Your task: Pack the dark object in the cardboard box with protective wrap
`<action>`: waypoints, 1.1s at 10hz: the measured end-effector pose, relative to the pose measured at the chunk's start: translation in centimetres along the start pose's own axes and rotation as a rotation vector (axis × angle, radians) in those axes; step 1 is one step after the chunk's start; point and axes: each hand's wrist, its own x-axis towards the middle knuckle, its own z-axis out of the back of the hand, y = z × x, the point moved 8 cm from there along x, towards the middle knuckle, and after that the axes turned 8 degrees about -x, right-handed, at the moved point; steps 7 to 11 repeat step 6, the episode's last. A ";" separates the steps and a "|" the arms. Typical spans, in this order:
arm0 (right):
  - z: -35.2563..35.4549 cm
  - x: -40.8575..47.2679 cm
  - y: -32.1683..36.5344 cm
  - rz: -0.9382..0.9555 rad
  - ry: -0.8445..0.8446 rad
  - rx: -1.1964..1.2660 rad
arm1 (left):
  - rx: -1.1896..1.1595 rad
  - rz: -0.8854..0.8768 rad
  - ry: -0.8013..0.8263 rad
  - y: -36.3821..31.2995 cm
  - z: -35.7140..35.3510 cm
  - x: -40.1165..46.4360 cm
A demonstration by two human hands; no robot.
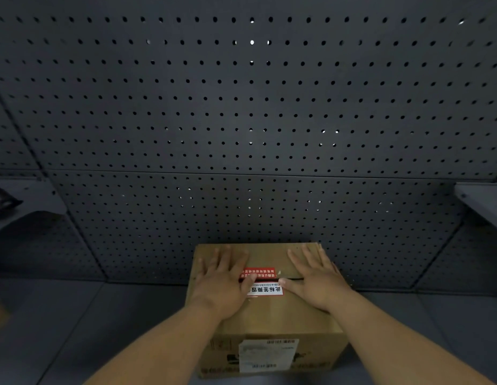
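Far to the left of the hands, a dark crumpled item [4, 202] lies on a grey shelf [44, 201] that juts from the wall; what it is cannot be told from here. Nearer in, the left hand [222, 282] lies flat on the top of the cardboard box [269, 318], fingers straight and slightly spread, palm down on the left part of the lid, its thumb reaching onto a red and white label [262, 280] stuck across the seam where the two top flaps meet. That label sits between the two hands. The right hand [315, 279] lies the same way on the right part of the lid, fingers straight and fanned, thumb pointing in toward the label. The hands are apart, each pressing on the closed flaps and gripping nothing. Below the hands, on the box's near side, is a white shipping label [268, 355] with blurred print. The box stands on a dark grey table [103, 329], close against a black pegboard wall [250, 120] beyond the fingertips. With the flaps shut, nothing inside the box shows. Out to the right of the right hand, another grey shelf [483, 204] sticks out from the wall.
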 end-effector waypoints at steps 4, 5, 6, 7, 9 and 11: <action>-0.9 -1.4 2.0 -0.030 -0.056 0.018 | 0.025 -0.020 0.016 1.9 0.3 -0.9; -0.9 -1.7 2.4 -0.020 0.022 0.055 | -0.013 -0.011 0.044 2.2 0.3 -1.0; 2.9 -2.4 1.6 -0.039 0.047 0.068 | -0.049 -0.044 0.062 1.9 1.9 -0.3; 2.9 -2.4 1.6 -0.039 0.047 0.068 | -0.049 -0.044 0.062 1.9 1.9 -0.3; 2.9 -2.4 1.6 -0.039 0.047 0.068 | -0.049 -0.044 0.062 1.9 1.9 -0.3; 2.9 -2.4 1.6 -0.039 0.047 0.068 | -0.049 -0.044 0.062 1.9 1.9 -0.3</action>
